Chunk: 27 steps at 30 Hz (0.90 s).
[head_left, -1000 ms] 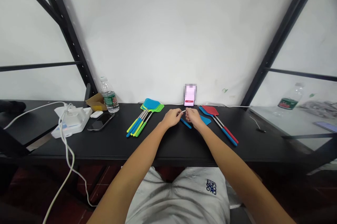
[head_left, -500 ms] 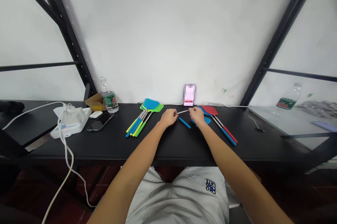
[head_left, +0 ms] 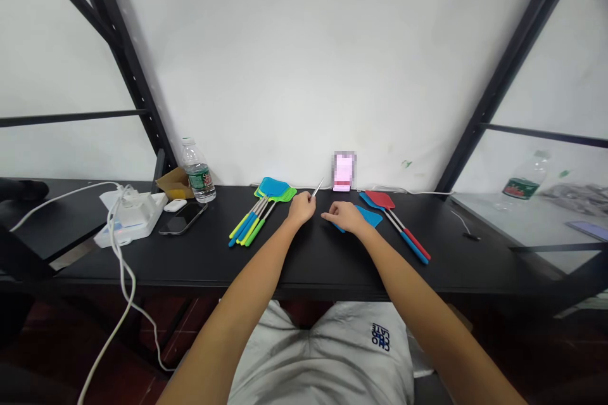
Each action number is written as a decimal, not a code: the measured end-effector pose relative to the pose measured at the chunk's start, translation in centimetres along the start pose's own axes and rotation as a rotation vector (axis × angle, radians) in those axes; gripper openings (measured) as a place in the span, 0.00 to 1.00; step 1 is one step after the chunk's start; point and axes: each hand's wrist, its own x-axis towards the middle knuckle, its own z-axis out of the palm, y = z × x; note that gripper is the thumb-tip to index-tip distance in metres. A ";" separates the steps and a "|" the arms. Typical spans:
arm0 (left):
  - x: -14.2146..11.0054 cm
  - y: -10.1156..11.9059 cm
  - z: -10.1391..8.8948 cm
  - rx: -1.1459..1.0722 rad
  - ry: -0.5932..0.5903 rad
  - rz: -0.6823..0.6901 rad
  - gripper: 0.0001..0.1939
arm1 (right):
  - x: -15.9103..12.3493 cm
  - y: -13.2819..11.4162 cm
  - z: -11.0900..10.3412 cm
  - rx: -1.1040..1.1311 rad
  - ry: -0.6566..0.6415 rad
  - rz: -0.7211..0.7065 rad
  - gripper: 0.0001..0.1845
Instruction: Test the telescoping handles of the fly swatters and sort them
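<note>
- Clock read from the gap between the two hands; 12 is straight ahead, toward the white wall (head_left: 304, 75).
- Left hand (head_left: 301, 209), at 9, just beside the gap: fingers clamped on a thin, straight, silver metal rod (head_left: 318, 187). Rod's free end points up toward 1.
- Right hand (head_left: 348, 217), at 3: fingers bent, tips toward 9. Whether they are pinched together or hold anything: cannot tell.
- Short blue handle piece (head_left: 339, 227): shows partly from under the right hand, at about 4; contact unclear.
- Flat blue plastic swatter head (head_left: 372, 217): on the black tabletop (head_left: 304, 259), just past the right hand, at 3. Any link to the handle piece is hidden.
- Bundle of blue, yellow-green and green flyswatters (head_left: 261, 212): at 9, past the left hand; heads overlapping, blue uppermost, grips toward the wearer.
- Red flyswatter (head_left: 380, 199) and blue flyswatter (head_left: 410, 243): side by side at 3, heads overlapping.
- Phone with a lit pink screen (head_left: 344, 172): upright near the wall, at 1.
- Clear plastic water bottle with green label (head_left: 199, 175): between 9 and 10, beside an open brown cardboard box (head_left: 171, 184).
- Dark smartphone (head_left: 183, 220): lying flat, at 9.
</note>
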 end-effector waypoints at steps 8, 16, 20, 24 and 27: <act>1.0 0.5 -0.4 -0.702 0.078 -0.353 0.07 | -0.1 -0.2 0.5 -0.029 -0.088 -0.035 0.11; 1.0 0.8 -0.9 -0.853 0.143 -0.418 0.08 | -0.4 -0.6 0.8 0.101 -0.010 -0.112 0.10; 0.9 0.9 -0.9 -0.852 0.141 -0.421 0.08 | -0.7 -1.0 0.8 0.182 -0.002 -0.149 0.09; 0.7 1.1 -0.8 -0.854 0.132 -0.408 0.08 | -0.7 -1.2 0.8 0.224 0.014 -0.192 0.09; 0.5 1.3 -0.7 -0.850 0.141 -0.383 0.08 | -0.8 -1.3 0.8 0.241 0.016 -0.212 0.09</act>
